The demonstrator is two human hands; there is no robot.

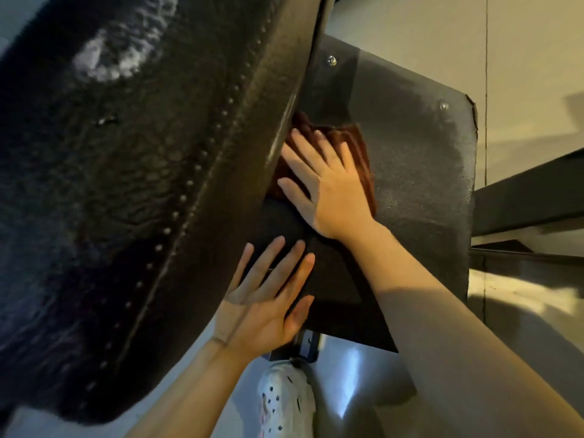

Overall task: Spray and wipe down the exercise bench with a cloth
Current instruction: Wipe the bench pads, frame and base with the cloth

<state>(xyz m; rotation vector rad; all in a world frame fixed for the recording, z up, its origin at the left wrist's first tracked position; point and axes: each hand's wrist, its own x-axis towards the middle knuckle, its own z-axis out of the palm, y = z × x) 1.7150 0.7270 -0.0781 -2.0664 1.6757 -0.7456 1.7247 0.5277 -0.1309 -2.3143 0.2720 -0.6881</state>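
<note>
A large black padded cushion (pixel 132 191) of the bench filled the left side of the view, its covering pebbled like grained leather and shiny where light struck it. A pale, foamy wet patch (pixel 117 55) sat near its upper part, and a curved row of small round studs (pixel 192 181) followed a stitched seam along its rounded edge.

Just right of that edge, low in the view, the left hand (pixel 268 298) lay flat with its fingers straight and spread, palm pressed against the dark surface below the cushion's rim and holding nothing. Below it a white shoe (pixel 286 403) with small holes stood on the glossy pale floor (pixel 354 368), beside a black metal bracket (pixel 303 344).

Above the left hand, the right hand (pixel 328 181) was also laid open, fingers straight and slightly fanned, pressing a reddish-brown cloth (pixel 360 153) against a flat panel (pixel 417 172). The cloth looked soft and ribbed, bunched in folds, and was partly tucked into the gap between the cushion's edge and the panel. The panel was dark grey with a fine gritty texture, roughly square with rounded corners, and fixed by two shiny round bolts near its top (pixel 331 60); its top right corner looked chipped.

At the far right, a dark square metal beam (pixel 531 200) ran out from behind the panel against a plain pale wall (pixel 531 58).
</note>
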